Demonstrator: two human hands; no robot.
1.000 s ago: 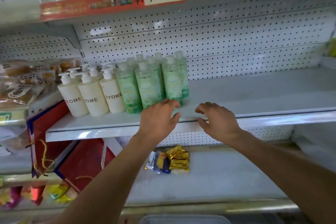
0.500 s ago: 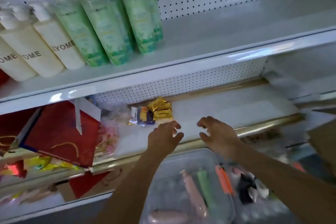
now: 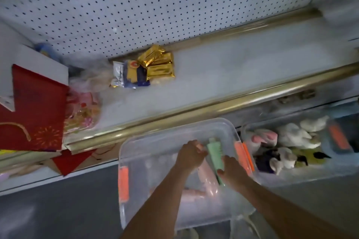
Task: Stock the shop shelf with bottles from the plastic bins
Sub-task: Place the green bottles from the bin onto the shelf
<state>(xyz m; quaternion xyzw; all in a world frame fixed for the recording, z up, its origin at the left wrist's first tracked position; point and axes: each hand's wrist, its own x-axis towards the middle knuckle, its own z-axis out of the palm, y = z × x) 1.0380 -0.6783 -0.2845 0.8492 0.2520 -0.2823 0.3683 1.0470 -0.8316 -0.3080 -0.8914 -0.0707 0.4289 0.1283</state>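
Observation:
A clear plastic bin (image 3: 136,153) with orange handles stands on the floor below the shelf. Inside it lie a green bottle (image 3: 214,155) and pink bottles (image 3: 208,177). Both my hands are down in the bin. My right hand (image 3: 233,170) grips the lower end of the green bottle, thumb against its side. My left hand (image 3: 191,156) is just left of the green bottle's cap, its fingers curled over the top of a pink bottle. The stocked shelf with the other bottles is out of view.
A second clear bin (image 3: 318,169) holding soft toys sits right of the first. The bottom shelf (image 3: 233,75) carries gold packets (image 3: 158,66), with red gift bags (image 3: 33,112) at the left. A brass rail (image 3: 194,111) edges that shelf.
My view swung down from the bottle shelf to the bin. Both hands dropped from the shelf edge into the bin and closed on the bottles.

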